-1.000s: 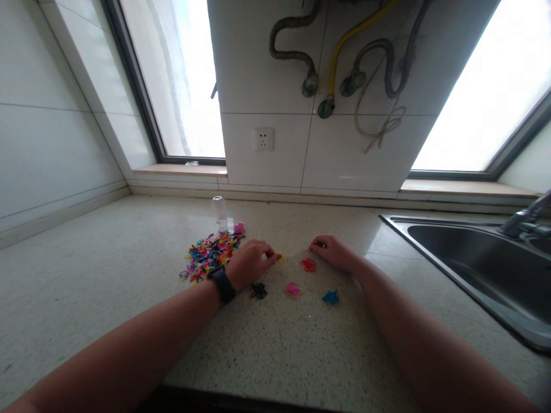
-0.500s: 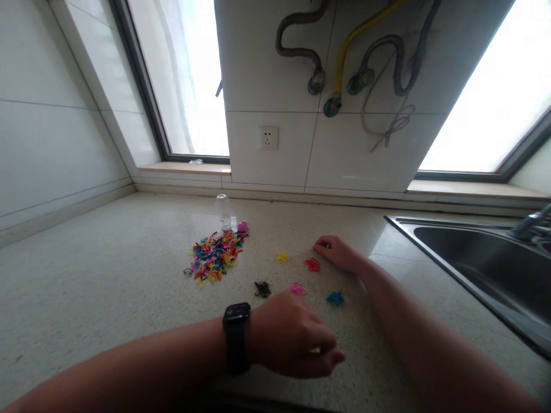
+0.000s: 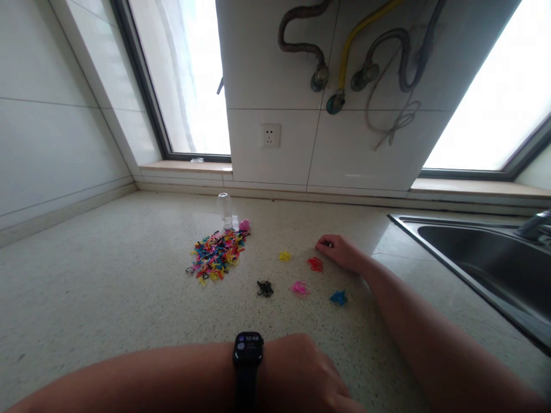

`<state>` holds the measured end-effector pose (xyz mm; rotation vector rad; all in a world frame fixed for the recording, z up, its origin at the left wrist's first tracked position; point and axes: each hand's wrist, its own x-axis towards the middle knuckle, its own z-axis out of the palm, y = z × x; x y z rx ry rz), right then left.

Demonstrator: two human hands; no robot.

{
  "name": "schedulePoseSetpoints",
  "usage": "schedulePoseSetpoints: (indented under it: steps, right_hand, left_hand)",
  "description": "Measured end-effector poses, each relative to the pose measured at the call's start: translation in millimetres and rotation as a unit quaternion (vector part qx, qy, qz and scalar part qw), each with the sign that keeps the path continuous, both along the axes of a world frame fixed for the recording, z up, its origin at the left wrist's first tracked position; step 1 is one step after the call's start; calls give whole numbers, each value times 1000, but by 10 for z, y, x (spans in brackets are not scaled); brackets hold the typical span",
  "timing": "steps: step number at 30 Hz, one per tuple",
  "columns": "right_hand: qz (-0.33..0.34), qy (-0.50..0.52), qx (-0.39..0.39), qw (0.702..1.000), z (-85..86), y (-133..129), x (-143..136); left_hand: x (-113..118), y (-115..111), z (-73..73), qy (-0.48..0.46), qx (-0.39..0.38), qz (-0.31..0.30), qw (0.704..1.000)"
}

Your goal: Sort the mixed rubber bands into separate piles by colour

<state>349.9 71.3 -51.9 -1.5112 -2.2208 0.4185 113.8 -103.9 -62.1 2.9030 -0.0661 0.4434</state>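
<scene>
My right hand point(image 3: 338, 251) rests on the counter with its fingers curled in towards the thumb; whatever is between the fingertips, if anything, is hidden. Just in front of it lies a small pile of red rubber bands point(image 3: 315, 264). My left hand point(image 3: 307, 373), with a black watch point(image 3: 248, 350) on the wrist, is low at the bottom edge, its fingers mostly out of view. Separate little piles hold yellow point(image 3: 284, 256), black point(image 3: 265, 288), pink point(image 3: 299, 288) and blue rubber bands point(image 3: 338, 297). Farther left is a large mixed heap of rubber bands point(image 3: 218, 255).
Behind the heap stand a clear plastic bottle point(image 3: 224, 212) and a pink round piece point(image 3: 244, 225). A steel sink point(image 3: 469, 252) is set into the counter point(image 3: 129, 298) at right. The tiled wall carries a socket point(image 3: 270, 136) and hoses.
My left hand has moved down, towards the bottom edge, uncovering the pink pile fully. My right hand stays in place, and the view has shifted slightly.
</scene>
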Motion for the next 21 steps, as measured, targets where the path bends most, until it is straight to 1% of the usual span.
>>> schedulePoseSetpoints:
  steps: [6, 10, 13, 17, 21]
  right_hand:
    - [-6, 1, -2, 1000, 13, -26, -33]
    - [-5, 8, 10, 1000, 9, -39, -69]
    - [-11, 17, 24, 1000, 11, -54, -111]
    - [-2, 31, 36, 999, 67, -161, -249]
    - [34, 25, 50, 998, 175, -376, -492]
  left_hand:
    - [12, -31, 80, -14, 13, 14, 1000]
    - [15, -46, 130, -8, 17, 10, 1000]
    - [10, -62, 154, -3, 34, 18, 999]
    - [-8, -82, 189, 5, 57, 24, 998]
    - [-17, -84, 233, 20, 60, 17, 998]
